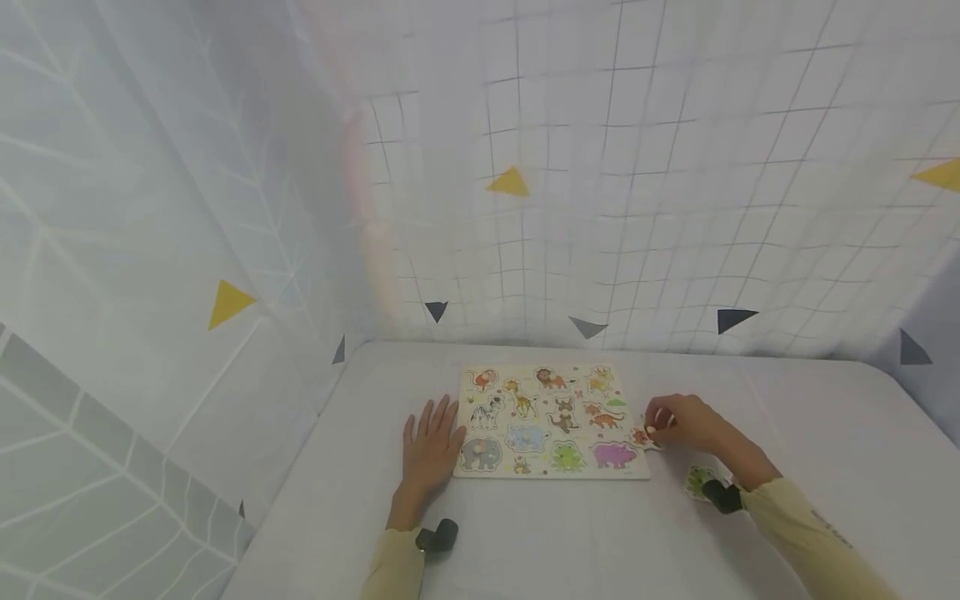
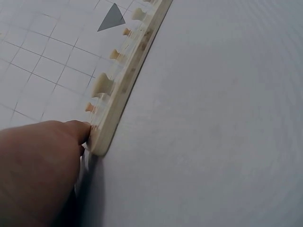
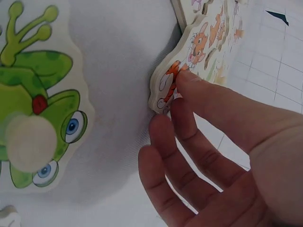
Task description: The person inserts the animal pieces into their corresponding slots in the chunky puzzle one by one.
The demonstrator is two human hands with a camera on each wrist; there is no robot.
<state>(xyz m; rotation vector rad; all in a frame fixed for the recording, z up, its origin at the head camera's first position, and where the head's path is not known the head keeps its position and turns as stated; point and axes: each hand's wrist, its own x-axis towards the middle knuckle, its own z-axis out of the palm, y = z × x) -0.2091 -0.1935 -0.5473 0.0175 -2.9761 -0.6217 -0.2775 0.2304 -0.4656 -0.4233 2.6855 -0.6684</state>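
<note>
A wooden animal puzzle board (image 1: pixel 536 423) lies on the table, printed with a lion, giraffe, zebra and several other animals. At its right edge my right hand (image 1: pixel 684 423) pinches a tiger puzzle piece (image 3: pixel 171 80) between thumb and fingers. That piece is tilted and overlaps the board's edge in the right wrist view. My left hand (image 1: pixel 430 450) rests flat at the board's left side, fingers extended, thumb right at the edge (image 2: pixel 98 142). A green frog puzzle piece (image 3: pixel 45 90) with a round knob (image 3: pixel 32 143) lies on the table below my right wrist.
Several wooden knobs (image 2: pixel 102 85) stick up from the board in the left wrist view. Part of another pale piece (image 3: pixel 9 218) shows at the lower left of the right wrist view. A patterned cloth wall (image 1: pixel 600 250) rises behind the white table (image 1: pixel 540 542).
</note>
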